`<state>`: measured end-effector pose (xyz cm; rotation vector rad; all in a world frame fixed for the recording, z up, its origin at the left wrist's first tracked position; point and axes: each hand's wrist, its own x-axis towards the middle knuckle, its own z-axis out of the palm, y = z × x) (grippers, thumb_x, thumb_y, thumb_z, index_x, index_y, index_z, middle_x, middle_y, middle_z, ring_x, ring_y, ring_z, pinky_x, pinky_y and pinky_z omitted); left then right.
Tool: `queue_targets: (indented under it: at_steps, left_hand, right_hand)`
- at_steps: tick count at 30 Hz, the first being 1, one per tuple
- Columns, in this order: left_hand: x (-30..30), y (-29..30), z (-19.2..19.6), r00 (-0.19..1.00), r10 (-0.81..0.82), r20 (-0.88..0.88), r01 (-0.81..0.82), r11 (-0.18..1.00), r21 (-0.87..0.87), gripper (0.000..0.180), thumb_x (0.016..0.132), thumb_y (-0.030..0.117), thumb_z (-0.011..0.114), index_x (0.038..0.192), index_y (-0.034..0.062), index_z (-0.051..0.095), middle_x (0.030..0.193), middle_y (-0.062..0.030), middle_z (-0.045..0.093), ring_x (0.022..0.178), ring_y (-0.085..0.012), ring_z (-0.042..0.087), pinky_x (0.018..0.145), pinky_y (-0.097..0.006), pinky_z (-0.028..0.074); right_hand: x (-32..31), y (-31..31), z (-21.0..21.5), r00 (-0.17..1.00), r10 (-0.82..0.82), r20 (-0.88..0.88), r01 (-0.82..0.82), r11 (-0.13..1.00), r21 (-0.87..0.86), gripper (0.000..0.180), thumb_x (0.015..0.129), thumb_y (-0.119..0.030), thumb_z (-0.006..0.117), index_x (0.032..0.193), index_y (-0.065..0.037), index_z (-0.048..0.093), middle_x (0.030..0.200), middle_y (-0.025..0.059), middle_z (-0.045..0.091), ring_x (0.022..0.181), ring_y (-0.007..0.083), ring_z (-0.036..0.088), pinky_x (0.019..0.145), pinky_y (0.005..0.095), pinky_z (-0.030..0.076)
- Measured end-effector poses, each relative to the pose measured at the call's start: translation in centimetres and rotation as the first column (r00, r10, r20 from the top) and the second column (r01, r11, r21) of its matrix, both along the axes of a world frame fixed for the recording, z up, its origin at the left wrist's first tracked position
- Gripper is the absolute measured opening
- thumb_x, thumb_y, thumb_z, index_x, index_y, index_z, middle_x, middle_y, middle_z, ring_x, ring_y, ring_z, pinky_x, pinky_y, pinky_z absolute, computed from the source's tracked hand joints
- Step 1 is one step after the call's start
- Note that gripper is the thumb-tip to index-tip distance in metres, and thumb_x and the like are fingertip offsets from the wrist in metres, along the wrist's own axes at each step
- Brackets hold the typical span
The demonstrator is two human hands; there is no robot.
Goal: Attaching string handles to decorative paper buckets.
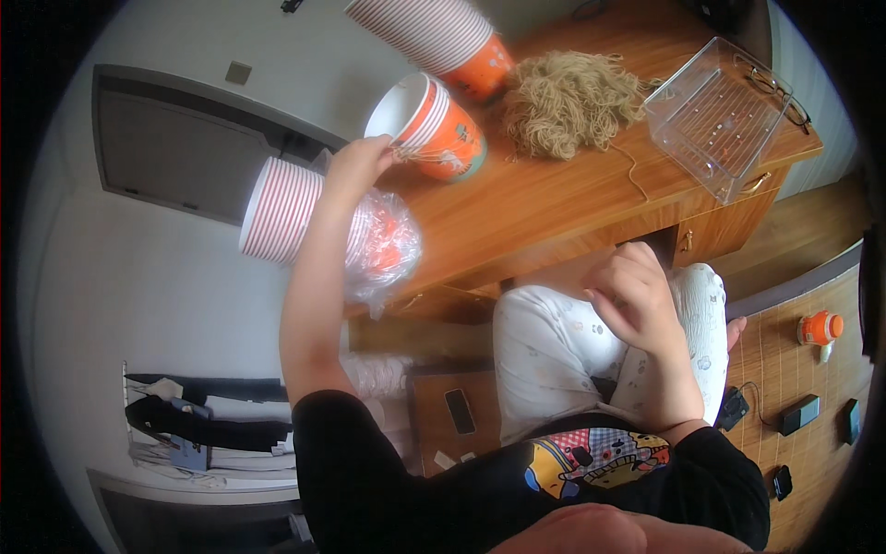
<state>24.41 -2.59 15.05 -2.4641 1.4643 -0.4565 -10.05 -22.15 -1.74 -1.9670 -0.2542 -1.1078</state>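
Flanking orange cups (452, 138): tangled tan yarn (572, 103)

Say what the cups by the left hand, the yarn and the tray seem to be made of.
Cups: probably coated paper with a slight sheen, judging by the stacked pale rims and printed orange walls.
Yarn: dull fibre, from its loose, tangled tan strands; possibly cotton or jute.
Tray: likely hard, glossy plastic, being see-through with highlights; glass isn't ruled out.

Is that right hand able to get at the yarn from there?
Probably yes: between the right hand and the yarn I see only the bare near part of the desk and a loose strand. The cups and clear tray stand to either side, leaving the way free.
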Motion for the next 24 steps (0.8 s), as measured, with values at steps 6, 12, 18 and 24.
queue_targets:
  at_steps: [6,12,18,24]
  left_hand:
    - [0.5,-0.1,-0.5,0.991,0.026,-0.134,-0.018,0.998,0.058,0.017,0.091,0.017,0.055,0.099,0.0027,0.051,0.091,-0.0238,0.062,0.089,-0.0424,0.059,0.074,-0.048,0.045]
    - [1.0,0.6,-0.9,0.985,0.032,-0.169,-0.021,0.997,0.069,0.021,0.092,0.017,0.054,0.104,0.0016,0.047,0.095,-0.0252,0.061,0.093,-0.0436,0.057,0.078,-0.048,0.045]
    - [1.7,-1.1,0.2,0.933,0.085,-0.351,-0.113,0.992,-0.060,0.047,0.095,0.032,0.051,0.134,0.0080,0.042,0.119,-0.0204,0.060,0.113,-0.0363,0.055,0.098,-0.041,0.039]
    - [7.4,-5.7,0.0,0.831,0.238,-0.502,-0.439,0.835,-0.331,0.103,0.075,0.069,0.062,0.148,0.0070,0.024,0.145,-0.0289,0.032,0.135,-0.0382,0.035,0.109,-0.043,0.030]
  right_hand:
    - [-0.3,-0.2,-0.3,0.999,0.013,-0.051,-0.014,1.000,-0.014,0.013,0.071,-0.001,0.067,0.080,-0.006,0.059,0.079,0.0051,0.061,0.073,0.0261,0.053,0.072,0.0365,0.040]
    - [-0.3,-0.1,0.0,0.998,0.011,-0.063,-0.012,1.000,-0.016,0.012,0.071,-0.002,0.067,0.080,-0.006,0.059,0.078,0.0053,0.060,0.073,0.0263,0.053,0.071,0.0366,0.040]
    - [-0.4,0.2,-0.5,0.998,0.032,-0.045,-0.033,0.999,-0.003,0.012,0.071,-0.002,0.067,0.080,-0.005,0.059,0.078,0.0066,0.060,0.073,0.0269,0.053,0.071,0.0368,0.040]
    - [-0.4,-0.1,-0.2,0.999,0.016,-0.042,-0.015,1.000,0.016,0.012,0.071,-0.003,0.068,0.079,-0.005,0.059,0.076,0.0071,0.058,0.072,0.0278,0.052,0.070,0.0371,0.040]
